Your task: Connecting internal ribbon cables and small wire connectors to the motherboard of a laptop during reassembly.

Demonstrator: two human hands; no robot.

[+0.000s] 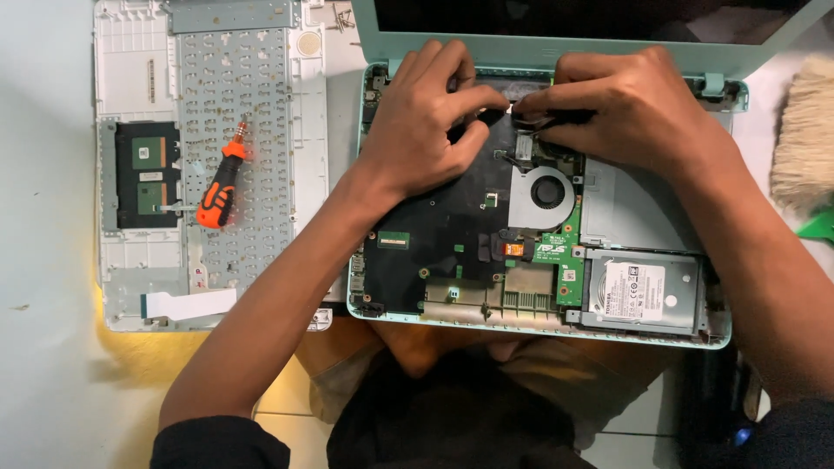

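A: What were the hands doing?

B: Both were up at the top edge of the opened laptop base (391,306), near the hinge. Left hand (424,122) had its fingers curled, thumb and forefinger pinched together on a small black part (498,113), maybe a cable or connector, too small to tell. Right hand (621,104) met it from the other side, fingertips pressed on the same spot, fingers bunched, not spread.

A: And the laptop?

B: Mint-green shell, bottom half lay flat in front of the person, partly over their lap. Black motherboard (434,243) was exposed, round fan (543,193) just right of centre, silver hard drive (643,291) in the lower right corner. Screen lid (539,48) stood open at the top.

A: Anything else around?

B: White keyboard cover (208,156) lay face down to the left on the tabletop (43,217), well apart from the hands. An orange-and-black screwdriver (222,178) rested on it, tilted, tip pointing up. A white flat ribbon cable (191,304) stuck out at its lower edge. A tan brush (804,130) sat at the far right edge, beside the laptop.
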